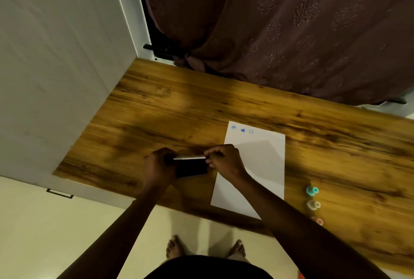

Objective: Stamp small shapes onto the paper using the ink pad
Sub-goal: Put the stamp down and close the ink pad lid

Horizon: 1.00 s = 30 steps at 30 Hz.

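Observation:
A dark rectangular ink pad (191, 168) lies on the wooden table (156, 108), just left of a white sheet of paper (262, 162). My left hand (158, 166) grips its left end. My right hand (224, 161) pinches its right end, where a thin white edge of the lid shows along the far side. Three small blue stamped shapes (242, 130) sit in a row at the paper's far left corner. Three small stamps lie right of the paper: a teal one (312, 190), a pale one (313, 205) and a pink one (317, 221).
A dark patterned curtain (291, 32) hangs behind the table. A white wall panel (56, 66) borders the table's left side. The table's near edge runs just behind my forearms, with pale floor and my bare feet (203, 248) below.

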Each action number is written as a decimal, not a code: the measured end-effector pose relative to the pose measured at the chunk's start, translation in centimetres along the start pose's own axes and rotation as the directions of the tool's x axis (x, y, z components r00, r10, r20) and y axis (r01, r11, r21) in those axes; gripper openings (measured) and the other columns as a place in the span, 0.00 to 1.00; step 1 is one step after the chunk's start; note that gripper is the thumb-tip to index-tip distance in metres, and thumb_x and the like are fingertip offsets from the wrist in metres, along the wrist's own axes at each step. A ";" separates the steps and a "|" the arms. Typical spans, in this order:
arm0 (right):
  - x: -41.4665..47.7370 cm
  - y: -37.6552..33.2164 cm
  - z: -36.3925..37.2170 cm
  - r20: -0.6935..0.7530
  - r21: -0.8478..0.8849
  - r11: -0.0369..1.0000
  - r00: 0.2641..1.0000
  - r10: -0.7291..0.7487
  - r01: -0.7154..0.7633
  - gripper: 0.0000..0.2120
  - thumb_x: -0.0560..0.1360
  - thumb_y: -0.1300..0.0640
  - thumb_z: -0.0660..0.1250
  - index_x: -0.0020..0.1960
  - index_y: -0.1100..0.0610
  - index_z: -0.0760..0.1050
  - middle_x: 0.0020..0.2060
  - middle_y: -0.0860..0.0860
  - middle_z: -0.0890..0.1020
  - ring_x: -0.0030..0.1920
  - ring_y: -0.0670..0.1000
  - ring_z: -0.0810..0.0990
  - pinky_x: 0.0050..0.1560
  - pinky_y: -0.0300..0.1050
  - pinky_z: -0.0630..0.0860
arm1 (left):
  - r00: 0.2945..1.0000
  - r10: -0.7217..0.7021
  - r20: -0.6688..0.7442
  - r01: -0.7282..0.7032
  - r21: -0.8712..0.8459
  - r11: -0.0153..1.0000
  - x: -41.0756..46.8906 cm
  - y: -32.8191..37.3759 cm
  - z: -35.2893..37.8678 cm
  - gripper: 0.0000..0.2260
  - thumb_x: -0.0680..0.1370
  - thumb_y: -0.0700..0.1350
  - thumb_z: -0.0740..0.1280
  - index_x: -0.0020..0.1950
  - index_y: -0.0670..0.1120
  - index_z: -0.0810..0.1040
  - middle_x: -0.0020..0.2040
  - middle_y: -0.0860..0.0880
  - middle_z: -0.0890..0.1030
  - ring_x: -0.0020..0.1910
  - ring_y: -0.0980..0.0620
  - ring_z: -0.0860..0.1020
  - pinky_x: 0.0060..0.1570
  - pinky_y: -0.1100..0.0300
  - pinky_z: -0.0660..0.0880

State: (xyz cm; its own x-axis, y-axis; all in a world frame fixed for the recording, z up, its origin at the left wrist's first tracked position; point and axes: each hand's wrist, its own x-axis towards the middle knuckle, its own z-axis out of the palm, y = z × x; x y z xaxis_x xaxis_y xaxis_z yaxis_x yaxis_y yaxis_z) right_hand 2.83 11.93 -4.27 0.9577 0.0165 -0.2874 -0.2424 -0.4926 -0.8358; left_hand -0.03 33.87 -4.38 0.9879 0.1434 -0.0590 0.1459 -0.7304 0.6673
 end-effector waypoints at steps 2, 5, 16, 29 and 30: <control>-0.3 0.0 0.1 -0.009 0.004 1.000 1.000 -0.014 0.014 0.07 0.78 0.57 0.69 0.51 0.55 0.86 0.46 0.51 0.88 0.46 0.50 0.87 0.56 0.52 0.84 | 1.000 0.018 0.000 -0.018 -0.034 0.999 -0.5 0.2 -0.4 0.13 0.70 0.33 0.74 0.52 0.44 0.87 0.47 0.46 0.88 0.42 0.54 0.80 0.40 0.75 0.69; -0.8 0.0 0.2 -0.010 -0.095 0.992 0.997 -0.082 0.080 0.07 0.76 0.51 0.73 0.50 0.52 0.86 0.45 0.47 0.88 0.43 0.41 0.83 0.53 0.41 0.80 | 1.000 0.020 0.006 -0.019 -0.103 0.995 -1.6 0.5 -0.6 0.11 0.74 0.34 0.73 0.54 0.42 0.87 0.50 0.43 0.88 0.47 0.47 0.86 0.47 0.59 0.80; -2.2 0.0 0.8 -0.042 -0.172 0.980 0.994 -0.104 0.096 0.11 0.74 0.61 0.76 0.56 0.56 0.85 0.53 0.51 0.88 0.54 0.49 0.86 0.60 0.40 0.79 | 0.978 -0.196 0.076 0.208 -0.213 0.955 -3.3 1.1 -0.5 0.12 0.79 0.41 0.72 0.60 0.37 0.81 0.56 0.37 0.84 0.55 0.38 0.84 0.59 0.41 0.80; -3.2 -0.9 1.8 -0.105 -0.157 0.986 0.992 -0.073 0.056 0.10 0.76 0.62 0.74 0.57 0.58 0.83 0.55 0.52 0.87 0.57 0.51 0.85 0.63 0.45 0.79 | 0.990 -0.119 0.069 0.133 -0.244 0.961 -3.0 0.8 -0.7 0.10 0.77 0.41 0.75 0.55 0.37 0.83 0.51 0.39 0.86 0.50 0.41 0.85 0.58 0.40 0.81; -3.3 -1.0 1.9 -0.108 -0.156 0.986 0.992 -0.069 0.052 0.10 0.76 0.62 0.73 0.57 0.58 0.83 0.55 0.52 0.87 0.57 0.51 0.85 0.63 0.45 0.79 | 0.988 -0.138 0.075 0.153 -0.264 0.952 -3.0 0.8 -0.7 0.11 0.77 0.41 0.75 0.56 0.36 0.83 0.52 0.38 0.86 0.52 0.40 0.85 0.59 0.40 0.80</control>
State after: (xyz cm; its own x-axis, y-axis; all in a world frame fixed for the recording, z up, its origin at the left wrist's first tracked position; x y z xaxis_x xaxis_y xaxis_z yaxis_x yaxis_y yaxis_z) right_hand -0.34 13.97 -3.38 0.9832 -0.0435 -0.1771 -0.1656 -0.6204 -0.7666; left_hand -2.91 33.31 -3.21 0.9596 0.1918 -0.2059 0.2759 -0.4975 0.8224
